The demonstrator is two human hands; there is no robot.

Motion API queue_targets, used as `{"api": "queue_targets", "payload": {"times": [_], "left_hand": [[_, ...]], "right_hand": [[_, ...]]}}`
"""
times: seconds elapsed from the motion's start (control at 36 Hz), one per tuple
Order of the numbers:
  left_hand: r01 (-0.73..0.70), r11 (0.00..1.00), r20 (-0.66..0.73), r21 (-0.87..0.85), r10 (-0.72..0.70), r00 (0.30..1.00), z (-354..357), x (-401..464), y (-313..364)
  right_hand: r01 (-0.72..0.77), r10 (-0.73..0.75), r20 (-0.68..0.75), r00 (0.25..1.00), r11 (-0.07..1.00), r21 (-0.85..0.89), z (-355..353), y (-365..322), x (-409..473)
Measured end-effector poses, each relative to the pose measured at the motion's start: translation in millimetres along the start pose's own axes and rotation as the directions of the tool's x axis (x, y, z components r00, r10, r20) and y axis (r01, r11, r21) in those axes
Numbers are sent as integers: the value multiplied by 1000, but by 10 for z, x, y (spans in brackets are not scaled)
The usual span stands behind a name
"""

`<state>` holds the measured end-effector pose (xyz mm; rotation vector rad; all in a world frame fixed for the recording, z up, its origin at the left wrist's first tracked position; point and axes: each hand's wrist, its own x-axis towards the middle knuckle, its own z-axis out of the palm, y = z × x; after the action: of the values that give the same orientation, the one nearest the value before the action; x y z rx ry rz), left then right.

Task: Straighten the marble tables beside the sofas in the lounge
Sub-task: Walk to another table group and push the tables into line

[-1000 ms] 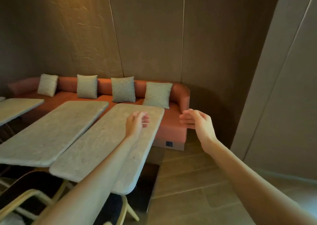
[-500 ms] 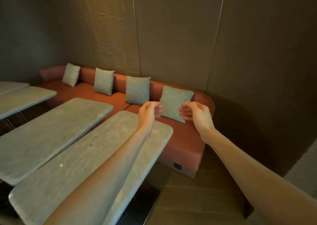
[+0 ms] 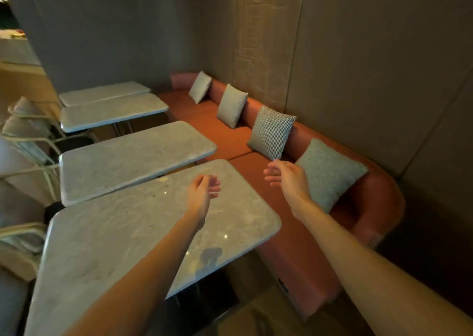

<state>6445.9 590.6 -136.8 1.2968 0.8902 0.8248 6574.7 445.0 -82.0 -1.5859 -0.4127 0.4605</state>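
Left hand [image 3: 203,191] loosely curled, fingers part-spread, empty, held above the far half of the nearest grey marble rectangular table [image 3: 143,235]; contact with the top not clear. Right hand [image 3: 288,179] relaxed, fingers half bent, empty, held past that table's sofa-side edge, over the seat of the long terracotta upholstered sofa [image 3: 302,248]. Hands apart, nothing gripped.

Nearest table's rounded right corner overhangs close to the sofa seat front; narrow gap only on that side. Top sits skewed against the second grey marble table [image 3: 133,159]: far corners nearly touching, wedge of open floor widening toward the left. Second table's far end close to the sofa seat too. Beyond it, two more grey marble tables [image 3: 112,111] paired side by side, near each other, well apart from the second. Left side hemmed by pale-framed cushioned chairs [image 3: 28,141] tucked against the table ends. Open wooden floor [image 3: 245,317] at the bottom edge, beside the sofa's end.

Four cushions along the sofa back: two plain grey, one houndstooth-patterned square cushion [image 3: 272,132], one grey-green square cushion [image 3: 329,171] just beside the right hand.

Versus half a second ago: view swung left and down, chairs and farther tables now in frame; both hands lower, wider apart, left now over the tabletop rather than past its far edge.
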Motion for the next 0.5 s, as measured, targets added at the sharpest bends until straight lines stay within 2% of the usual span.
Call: {"api": "queue_targets", "payload": {"times": [0.17,0.28,0.5], "left_hand": [[80,992,-183,101,-61,981,106,204,-352],[122,985,-259,119,-88,962,206,450,-591],[230,934,-268,272,-156,951,476,859,-1291]], "right_hand": [[-44,52,129,990,997,-64,-150,375,546],[-53,70,155,985,992,-114,-170,653,974],[-89,174,219,960,932,-352,-201,1343,1849]]}}
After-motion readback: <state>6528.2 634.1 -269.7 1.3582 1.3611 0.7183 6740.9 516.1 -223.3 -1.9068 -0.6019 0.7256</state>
